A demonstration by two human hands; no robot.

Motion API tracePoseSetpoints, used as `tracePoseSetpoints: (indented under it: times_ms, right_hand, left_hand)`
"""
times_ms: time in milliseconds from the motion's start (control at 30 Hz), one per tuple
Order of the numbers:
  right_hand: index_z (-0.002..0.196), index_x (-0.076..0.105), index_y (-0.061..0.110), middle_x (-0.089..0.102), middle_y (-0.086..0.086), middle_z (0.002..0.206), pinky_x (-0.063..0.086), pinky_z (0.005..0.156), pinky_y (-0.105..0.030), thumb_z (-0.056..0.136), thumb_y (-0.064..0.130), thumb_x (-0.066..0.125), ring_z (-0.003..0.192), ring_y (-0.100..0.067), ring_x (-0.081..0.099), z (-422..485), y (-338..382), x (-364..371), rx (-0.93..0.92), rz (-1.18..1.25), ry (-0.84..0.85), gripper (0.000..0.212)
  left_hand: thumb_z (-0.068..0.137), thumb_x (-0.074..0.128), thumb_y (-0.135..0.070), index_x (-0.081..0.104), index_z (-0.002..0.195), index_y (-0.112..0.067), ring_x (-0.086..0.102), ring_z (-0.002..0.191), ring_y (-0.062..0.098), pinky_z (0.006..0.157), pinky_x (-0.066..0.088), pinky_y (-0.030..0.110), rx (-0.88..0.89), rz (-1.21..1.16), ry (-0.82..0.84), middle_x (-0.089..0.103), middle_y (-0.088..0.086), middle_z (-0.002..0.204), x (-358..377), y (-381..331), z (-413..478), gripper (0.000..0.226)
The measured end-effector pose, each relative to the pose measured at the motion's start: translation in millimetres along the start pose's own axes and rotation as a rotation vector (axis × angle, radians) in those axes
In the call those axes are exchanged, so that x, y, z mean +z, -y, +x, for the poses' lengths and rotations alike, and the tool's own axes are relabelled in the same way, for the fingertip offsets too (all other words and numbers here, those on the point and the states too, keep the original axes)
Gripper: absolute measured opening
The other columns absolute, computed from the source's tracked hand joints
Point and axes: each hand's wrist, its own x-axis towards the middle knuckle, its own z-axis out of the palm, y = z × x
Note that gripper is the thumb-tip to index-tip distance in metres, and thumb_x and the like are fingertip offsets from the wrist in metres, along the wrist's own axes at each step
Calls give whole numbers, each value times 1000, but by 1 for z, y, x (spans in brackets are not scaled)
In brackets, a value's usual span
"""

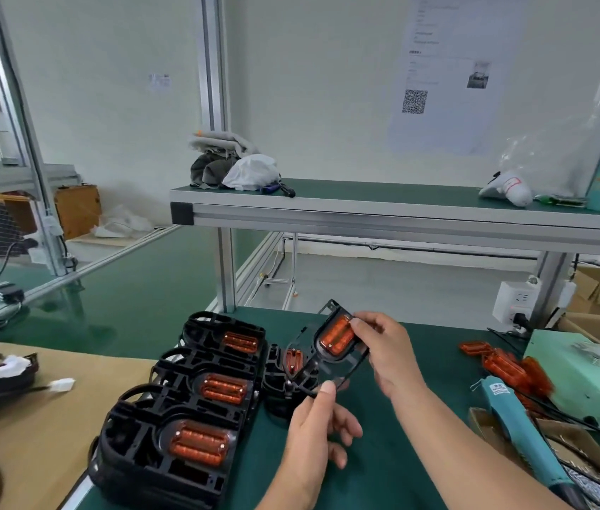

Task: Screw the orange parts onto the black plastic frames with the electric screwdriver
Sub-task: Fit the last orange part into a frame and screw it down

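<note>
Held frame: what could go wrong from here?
1. The held frame is in the air, the left hand pinching only its lower edge and the right hand gripping it at its orange part. The frame could slip, or the part could shift.
2. The electric screwdriver lies off to the right. Fetching it would likely free the right hand, leaving one pinch.
</note>
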Motion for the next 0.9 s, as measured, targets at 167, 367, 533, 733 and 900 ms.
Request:
tracePoseSetpoints:
  times_ms: [167,367,533,733,900]
  right_hand:
    - [103,79,17,80,0,99,57,84,-31,100,19,73,97,-18,74,13,-4,23,24,-102,50,7]
    - [114,74,26,74,11,114,45,84,-16,103,28,69,106,0,66,21,-13,40,-30,-229,234,12]
    - [124,63,31,66,11,122,45,84,-8,106,29,66,110,2,63,27,-22,50,-56,-286,307,19]
    - [131,60,23,66,8,123,48,99,-19,103,26,70,116,-8,63,33,-34,59,-49,-343,329,30]
    - [134,65,15,69,6,127,46,93,-8,103,23,71,117,-2,63,28,-48,55,-15,-347,331,33]
  left_hand:
    - [93,48,-76,68,128,-19,54,56,17,39,35,24,-12,-24,13,69,19,76,1,-1,4,70]
    - [83,43,-74,71,123,-15,51,51,18,38,33,24,-64,-37,2,68,19,72,1,2,12,76]
    - [106,31,-60,69,126,-15,48,48,16,38,32,23,-70,30,-11,66,16,68,0,-1,12,62]
    - [94,33,-70,69,121,-14,43,42,16,37,32,22,-78,14,-29,64,16,66,1,-7,12,72]
    - [83,38,-75,72,114,-7,44,45,17,39,30,21,-100,-47,-59,62,19,65,1,-5,15,82]
